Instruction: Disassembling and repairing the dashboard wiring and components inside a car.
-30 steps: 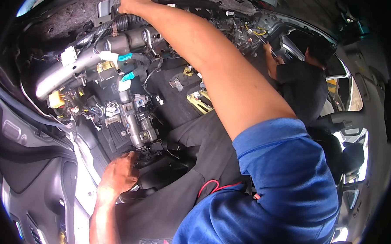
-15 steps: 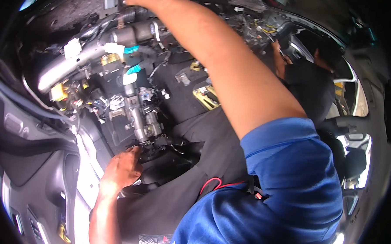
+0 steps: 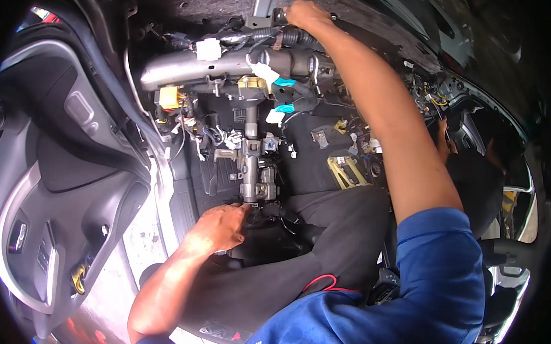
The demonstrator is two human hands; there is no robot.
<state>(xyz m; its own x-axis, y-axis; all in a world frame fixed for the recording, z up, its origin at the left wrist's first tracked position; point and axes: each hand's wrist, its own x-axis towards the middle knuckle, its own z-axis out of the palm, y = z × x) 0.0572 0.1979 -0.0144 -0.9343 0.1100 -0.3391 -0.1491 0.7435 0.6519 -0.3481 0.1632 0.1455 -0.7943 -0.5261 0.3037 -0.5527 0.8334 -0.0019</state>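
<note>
Inside a car with a stripped dashboard, my left hand grips the black lower end of a bare steering column. My right hand reaches up to the top of the dash opening, fingers curled beside a grey metal bracket and dark hose; what it holds is unclear. Below it runs a metal crossbeam with wire bundles, white connectors, teal tapes and a yellow connector block.
An open door stands on the left. A yellow bracket lies on the dark floor beyond my legs. At the right, a co-worker in dark clothing leans in, a hand raised toward loose wiring.
The view has turned, so the dash and column appear farther right and more of the left door shows. Both my hands remain at the same parts.
</note>
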